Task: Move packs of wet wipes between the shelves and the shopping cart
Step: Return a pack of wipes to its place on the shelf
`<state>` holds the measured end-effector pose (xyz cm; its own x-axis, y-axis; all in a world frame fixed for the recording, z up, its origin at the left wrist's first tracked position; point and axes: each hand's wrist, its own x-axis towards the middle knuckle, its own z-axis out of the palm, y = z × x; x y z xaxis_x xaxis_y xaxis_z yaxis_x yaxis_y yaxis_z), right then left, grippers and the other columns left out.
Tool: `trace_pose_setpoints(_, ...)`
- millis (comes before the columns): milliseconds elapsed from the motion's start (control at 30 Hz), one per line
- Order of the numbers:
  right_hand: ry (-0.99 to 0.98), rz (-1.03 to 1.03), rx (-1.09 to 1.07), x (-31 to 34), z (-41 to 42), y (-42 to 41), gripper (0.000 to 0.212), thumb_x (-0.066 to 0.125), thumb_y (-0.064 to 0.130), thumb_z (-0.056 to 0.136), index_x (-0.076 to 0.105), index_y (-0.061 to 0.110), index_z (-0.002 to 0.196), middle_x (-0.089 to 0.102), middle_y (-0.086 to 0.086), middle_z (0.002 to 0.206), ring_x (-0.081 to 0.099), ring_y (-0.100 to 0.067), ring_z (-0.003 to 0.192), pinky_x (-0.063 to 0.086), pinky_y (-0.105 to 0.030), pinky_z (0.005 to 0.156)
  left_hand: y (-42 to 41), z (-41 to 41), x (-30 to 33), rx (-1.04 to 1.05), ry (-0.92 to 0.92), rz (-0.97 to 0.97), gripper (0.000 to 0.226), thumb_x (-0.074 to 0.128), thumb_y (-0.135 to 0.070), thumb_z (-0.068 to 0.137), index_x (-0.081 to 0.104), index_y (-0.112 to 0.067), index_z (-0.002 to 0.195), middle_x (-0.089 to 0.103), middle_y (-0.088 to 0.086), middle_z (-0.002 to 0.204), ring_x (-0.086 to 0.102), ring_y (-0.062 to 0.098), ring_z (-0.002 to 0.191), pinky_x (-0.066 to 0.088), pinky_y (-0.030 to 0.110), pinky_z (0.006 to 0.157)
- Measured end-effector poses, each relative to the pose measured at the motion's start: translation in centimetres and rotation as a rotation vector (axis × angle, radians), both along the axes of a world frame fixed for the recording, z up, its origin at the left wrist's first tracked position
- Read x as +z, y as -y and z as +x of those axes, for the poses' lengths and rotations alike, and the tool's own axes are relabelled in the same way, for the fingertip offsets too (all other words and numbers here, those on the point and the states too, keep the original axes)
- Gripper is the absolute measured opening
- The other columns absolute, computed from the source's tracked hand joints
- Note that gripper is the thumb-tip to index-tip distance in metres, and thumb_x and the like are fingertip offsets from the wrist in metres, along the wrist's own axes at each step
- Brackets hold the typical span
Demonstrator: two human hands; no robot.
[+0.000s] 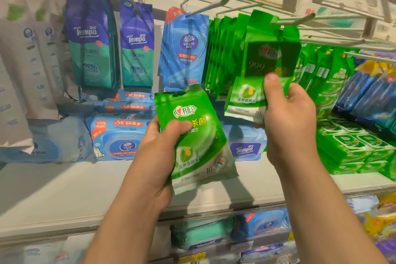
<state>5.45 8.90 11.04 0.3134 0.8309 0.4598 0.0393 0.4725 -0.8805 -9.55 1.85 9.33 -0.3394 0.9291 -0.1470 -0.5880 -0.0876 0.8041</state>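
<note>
Centre frame: left hand (157, 152) gripping a green wet-wipe pack (198, 141), parked clear of the rack. Right hand (288, 118) pinching a second green pack (265, 66) at its lower edge, top against the peg hook (300, 20), upper right; hanging or unhooking, cannot tell.

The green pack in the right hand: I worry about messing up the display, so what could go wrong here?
1. The right hand pinches only the bottom of the raised green pack, so it may slip or swing by the metal hook.
2. It could knock the hanging green row.
3. The left hand is busy with another green pack.
</note>
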Motion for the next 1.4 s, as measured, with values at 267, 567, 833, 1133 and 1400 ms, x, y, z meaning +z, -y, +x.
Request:
trace_pose_setpoints(267,0.047,-0.149,-0.05,0.5,-0.9,-2.1,0.038,0.067,0.049,0.094,0.055,0.013,0.09,0.05,-0.005,0.071,0.052,-0.013,0.05,0.057,-0.053,0.062,-0.1,0.0,0.0,0.023,0.012,0.005,0.026,0.054,0.011,0.095,0.055,-0.013,0.084,0.059,-0.005,0.038,0.056,0.006,0.029,0.039,0.015,0.03)
trace_pose_setpoints(567,-0.036,-0.244,0.069,-1.1,-0.9,-1.9,0.028,0.056,0.038,0.101,0.05,0.015,0.088,0.056,-0.005,0.072,0.061,-0.02,0.05,0.046,-0.03,0.047,0.3,-0.4,-1.1,-0.039,0.07,0.067,0.016,0.057,0.005,0.094,0.061,-0.011,0.094,0.069,0.001,0.052,0.064,0.011,0.039,0.047,0.018,0.035)
trace_pose_setpoints(833,-0.041,-0.449,0.201,-4.2,-0.7,0.0,0.028,0.056,0.04,0.102,0.055,0.013,0.106,0.071,-0.011,0.08,0.055,-0.018,0.045,0.046,-0.029,0.047,0.3,-0.8,-2.7,-0.151,0.043,0.125,0.067,0.073,-0.019,0.059,0.064,-0.017,0.126,0.079,0.012,0.101,0.076,0.026,0.074,0.064,0.043,0.068)
trace_pose_setpoints(1133,0.298,-0.335,0.392,-4.0,-0.4,3.4,0.062,0.063,0.076,0.072,0.056,0.015,0.076,0.042,0.003,0.055,0.038,-0.016,0.051,0.031,-0.03,0.052,0.1,-0.6,-3.3,-0.166,0.01,0.167,0.069,0.075,-0.015,0.065,0.06,-0.019,0.132,0.078,0.013,0.108,0.078,0.032,0.088,0.064,0.046,0.072)
trace_pose_setpoints(1400,0.442,-0.3,0.416,-4.3,-0.7,3.8,0.086,0.073,0.086,0.053,0.063,0.01,0.091,0.068,-0.031,0.094,0.065,-0.051,0.087,0.051,-0.069,0.084,-0.1,-0.3,-3.4,-0.147,-0.005,0.189,0.071,0.077,-0.014,0.063,0.058,-0.018,0.131,0.078,0.013,0.105,0.078,0.03,0.083,0.064,0.042,0.065)
